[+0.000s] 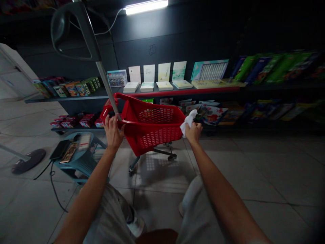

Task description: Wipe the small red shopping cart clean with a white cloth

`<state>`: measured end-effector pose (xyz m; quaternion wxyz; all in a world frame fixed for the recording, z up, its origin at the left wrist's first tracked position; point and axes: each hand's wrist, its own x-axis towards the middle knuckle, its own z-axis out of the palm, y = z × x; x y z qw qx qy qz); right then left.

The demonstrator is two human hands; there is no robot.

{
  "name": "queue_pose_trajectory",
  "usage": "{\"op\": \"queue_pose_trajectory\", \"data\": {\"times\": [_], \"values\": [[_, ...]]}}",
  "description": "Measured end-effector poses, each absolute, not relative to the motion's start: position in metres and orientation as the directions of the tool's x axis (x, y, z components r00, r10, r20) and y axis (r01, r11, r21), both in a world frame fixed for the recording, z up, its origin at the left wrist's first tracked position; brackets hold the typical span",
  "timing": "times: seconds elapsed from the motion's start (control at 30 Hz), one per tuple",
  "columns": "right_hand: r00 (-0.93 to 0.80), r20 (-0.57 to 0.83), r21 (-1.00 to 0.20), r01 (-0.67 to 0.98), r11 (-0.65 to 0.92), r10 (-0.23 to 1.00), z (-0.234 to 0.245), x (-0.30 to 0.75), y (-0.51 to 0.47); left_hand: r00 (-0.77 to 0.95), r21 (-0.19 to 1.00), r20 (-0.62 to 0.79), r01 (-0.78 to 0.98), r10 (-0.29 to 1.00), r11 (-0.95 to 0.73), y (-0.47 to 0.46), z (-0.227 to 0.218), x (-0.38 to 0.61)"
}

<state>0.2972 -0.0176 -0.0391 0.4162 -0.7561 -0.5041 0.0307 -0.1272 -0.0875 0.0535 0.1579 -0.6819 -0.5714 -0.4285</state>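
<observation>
A small red shopping cart (156,135) with a perforated plastic basket stands on the floor before me, its handle end to the left. My left hand (113,133) is closed on the basket's rim near the handle, beside the foot of a metal pole. In my right hand (193,132) is a bunched white cloth (188,122), pressed against the rim at the basket's right end. The fingers under the cloth are partly hidden.
Behind the cart runs a dark shelf (152,90) with books and packets. At the left, a blue-grey plastic stool (86,159) holds a dark device and flat items; a cable (54,184) trails onto the floor. A round pole base (29,162) stands farther left.
</observation>
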Motion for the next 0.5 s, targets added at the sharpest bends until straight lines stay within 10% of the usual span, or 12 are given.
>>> {"op": "queue_pose_trajectory", "data": {"times": [0.5], "values": [[0.339,0.276,-0.838,0.543,0.053,0.899,-0.058,0.176,-0.041,0.018,0.216,0.748,0.939,0.664,-0.269,-0.087,0.044,-0.088]]}}
